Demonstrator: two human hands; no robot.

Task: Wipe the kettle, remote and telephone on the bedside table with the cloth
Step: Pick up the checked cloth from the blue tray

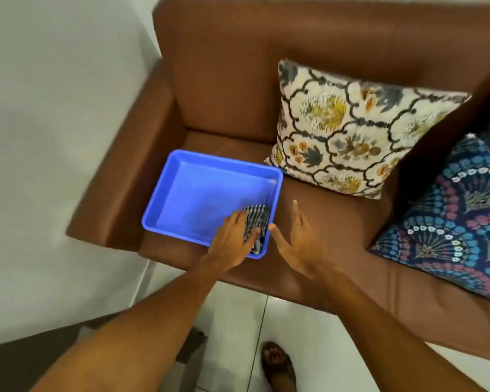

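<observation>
Your left hand (234, 232) is closed on the striped cloth (257, 222) in the blue tray (181, 176), right hand (297, 236) open beside it—lift cloth clear of the rim, bunched firmly.

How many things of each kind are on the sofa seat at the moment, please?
Blue tray: 1
Striped cloth, in the tray under the left hand: 1
Cushions, one cream floral, one dark blue patterned: 2
Total: 4
</observation>
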